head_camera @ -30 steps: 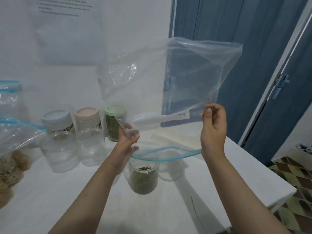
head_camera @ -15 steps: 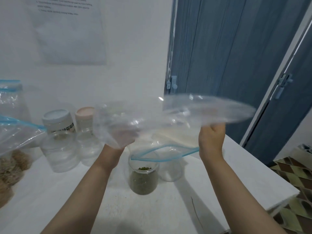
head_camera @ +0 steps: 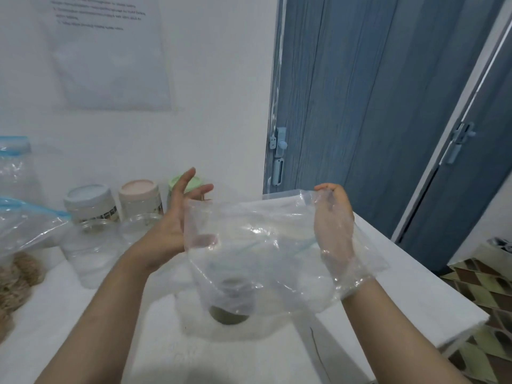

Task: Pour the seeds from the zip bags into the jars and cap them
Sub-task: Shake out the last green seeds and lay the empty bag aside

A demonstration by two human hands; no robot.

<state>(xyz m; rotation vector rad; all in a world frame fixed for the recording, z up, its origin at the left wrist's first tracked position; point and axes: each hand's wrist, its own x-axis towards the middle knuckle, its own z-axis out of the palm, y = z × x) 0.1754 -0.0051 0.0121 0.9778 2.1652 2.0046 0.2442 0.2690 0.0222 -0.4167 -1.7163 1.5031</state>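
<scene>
We've got the empty zip bag (head_camera: pixel 266 245) mid-frame, draped above the filled jar (head_camera: pixel 228 317) of green seeds. Our left hand (head_camera: pixel 177 220) is spread, palm against the bag's edge; our right hand (head_camera: pixel 332 217) curls its fingers round the crinkly film. Best to gather it flat and set it aside, since this thin, slippery plastic could snag the uncapped glassy jar.

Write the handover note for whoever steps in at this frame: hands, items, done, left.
Left hand: fingers straight, against the empty zip bag. Right hand: grips the bag's other edge.
The bag hangs over the uncapped jar of green seeds on the table.
Done: this bag looks emptied.
Left: cap that jar; fill the clear jars from the full bags.
</scene>
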